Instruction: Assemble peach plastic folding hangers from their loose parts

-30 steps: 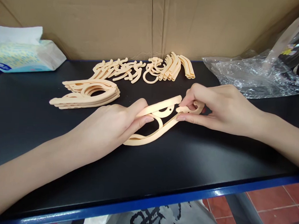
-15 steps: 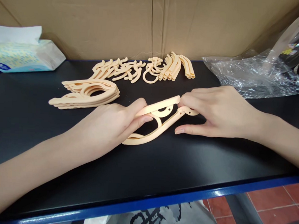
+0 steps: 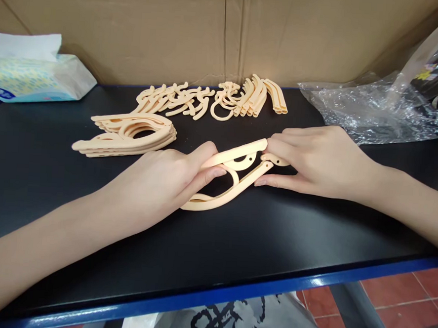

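A cream plastic folding hanger [image 3: 220, 202] lies across the black table top in front of me, its two arms folded close together. My left hand [image 3: 166, 173] pinches the upper arm between thumb and fingers. Over the hanger's right end is my right hand [image 3: 308, 159], its fingers bent and its thumb against the tip of the lower arm. Under those fingers a small curved piece with holes [image 3: 277, 160] shows beside the lower arm's tip; part of it is hidden by the hand. A stack of folded hangers [image 3: 149, 145] rests beyond my left hand.
Loose hooks [image 3: 222, 115] and hanger arms [image 3: 252, 101] lie in piles at the back, before a cardboard wall [image 3: 138, 30]. A tissue pack [image 3: 42, 79] sits back left, a clear plastic bag [image 3: 371, 109] back right. A blue edge [image 3: 210, 302] borders the table's front.
My right thumb has moved up against the lower arm's tip. The small curved piece, formerly overlapping that tip, now shows slightly above it. My left hand keeps its pinch.
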The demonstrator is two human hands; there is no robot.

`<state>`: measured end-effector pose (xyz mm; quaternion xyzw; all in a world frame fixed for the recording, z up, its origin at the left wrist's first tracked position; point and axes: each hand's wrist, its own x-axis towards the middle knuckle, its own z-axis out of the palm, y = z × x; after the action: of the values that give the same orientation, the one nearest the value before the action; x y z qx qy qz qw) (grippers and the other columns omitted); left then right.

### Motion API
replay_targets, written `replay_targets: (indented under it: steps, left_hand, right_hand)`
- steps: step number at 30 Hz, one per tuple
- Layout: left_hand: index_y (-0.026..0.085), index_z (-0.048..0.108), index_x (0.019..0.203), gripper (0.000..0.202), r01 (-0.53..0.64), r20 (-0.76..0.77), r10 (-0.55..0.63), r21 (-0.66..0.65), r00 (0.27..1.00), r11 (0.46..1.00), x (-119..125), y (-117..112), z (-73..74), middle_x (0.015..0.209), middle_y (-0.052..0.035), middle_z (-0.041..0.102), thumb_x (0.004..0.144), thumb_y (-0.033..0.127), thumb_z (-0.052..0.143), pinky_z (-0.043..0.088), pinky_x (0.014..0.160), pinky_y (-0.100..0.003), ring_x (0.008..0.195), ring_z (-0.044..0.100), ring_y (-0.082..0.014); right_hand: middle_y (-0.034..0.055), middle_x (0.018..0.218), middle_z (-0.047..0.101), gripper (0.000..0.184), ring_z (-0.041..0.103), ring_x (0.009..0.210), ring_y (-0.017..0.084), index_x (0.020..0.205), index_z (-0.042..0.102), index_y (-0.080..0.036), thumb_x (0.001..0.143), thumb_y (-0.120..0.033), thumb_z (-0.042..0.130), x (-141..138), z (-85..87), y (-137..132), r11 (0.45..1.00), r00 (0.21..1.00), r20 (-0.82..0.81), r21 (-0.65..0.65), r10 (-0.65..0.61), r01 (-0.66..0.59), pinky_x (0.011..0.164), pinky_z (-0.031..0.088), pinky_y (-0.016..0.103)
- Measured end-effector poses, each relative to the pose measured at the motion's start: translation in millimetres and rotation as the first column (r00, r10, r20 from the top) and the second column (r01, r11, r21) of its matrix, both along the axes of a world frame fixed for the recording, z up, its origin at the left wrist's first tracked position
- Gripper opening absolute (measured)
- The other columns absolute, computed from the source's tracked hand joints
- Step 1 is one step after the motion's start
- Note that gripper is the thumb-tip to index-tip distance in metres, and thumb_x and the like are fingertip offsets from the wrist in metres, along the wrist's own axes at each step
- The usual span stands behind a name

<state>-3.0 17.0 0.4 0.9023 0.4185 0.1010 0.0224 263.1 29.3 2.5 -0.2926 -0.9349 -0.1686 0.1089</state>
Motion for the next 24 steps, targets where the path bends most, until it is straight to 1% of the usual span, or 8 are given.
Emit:
replay_targets:
  steps: [7,14,24]
  left_hand:
    - [0.023,0.04,0.08,0.034,-0.046,-0.033,0.046,-0.008,0.998,0.999,0.0,-0.1,1.2,0.05,0.0054,0.043,0.099,0.049,0.031,0.021,0.045,-0.025,0.042,0.041,-0.0146]
    - [0.023,0.041,0.082,0.035,-0.046,-0.03,0.045,-0.036,0.999,0.998,-1.7,1.9,3.0,0.053,0.0036,0.045,0.099,0.05,0.029,0.024,0.047,-0.026,0.046,0.043,-0.016]
    - [0.023,0.042,0.085,0.032,-0.035,-0.021,0.034,-0.068,0.999,0.997,-1.8,2.0,2.9,0.054,0.0042,0.048,0.1,0.049,0.031,0.023,0.047,-0.026,0.045,0.044,-0.0156]
  right_hand:
    - [0.0004,0.066,0.055,0.048,0.051,0.061,0.016,0.078,0.056,-0.019,0.098,-0.056,0.035,0.8,1.9,0.1,0.998,0.998,0.039,0.044,0.044,-0.046,0.054,0.027,0.028]
    - [-0.0005,0.065,0.056,0.044,0.051,0.059,0.014,0.074,0.054,-0.02,0.1,-0.051,0.037,-1.0,1.3,-5.7,0.996,0.996,0.038,-0.036,0.079,-0.078,0.053,0.026,0.027]
    - [-0.0026,0.058,0.053,0.044,0.048,0.053,0.012,0.072,0.051,-0.019,0.1,-0.051,0.038,-1.4,0.2,-7.0,0.996,0.995,0.052,0.002,0.086,-0.086,0.049,0.02,0.026]
